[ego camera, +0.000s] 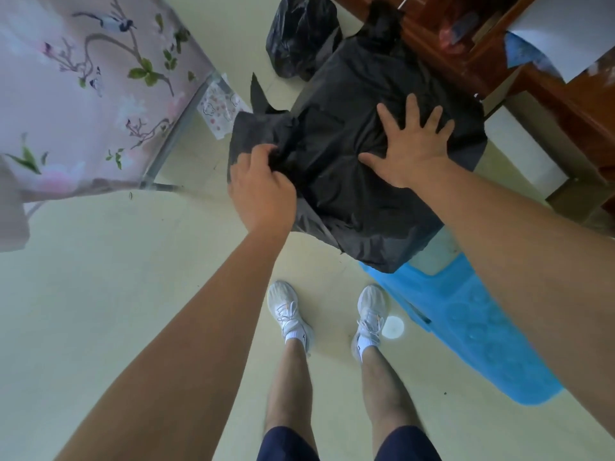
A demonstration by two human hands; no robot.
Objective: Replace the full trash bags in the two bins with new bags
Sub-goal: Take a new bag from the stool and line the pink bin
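A new black trash bag (352, 201) is spread over the top of a blue bin (466, 321), covering its mouth; only the bin's lower side shows. My left hand (263, 191) is closed on a bunched fold of the bag at its left edge. My right hand (412, 144) lies flat on top of the bag with fingers spread. A full, tied black trash bag (299, 38) sits on the floor behind the bin. A second dark bag top (382, 18) shows farther back by the wooden furniture.
A table with a floral cloth (83, 94) and metal legs stands at the left. Wooden furniture (499, 61) runs along the right. My feet in white shoes (289, 314) stand on the pale floor just in front of the bin.
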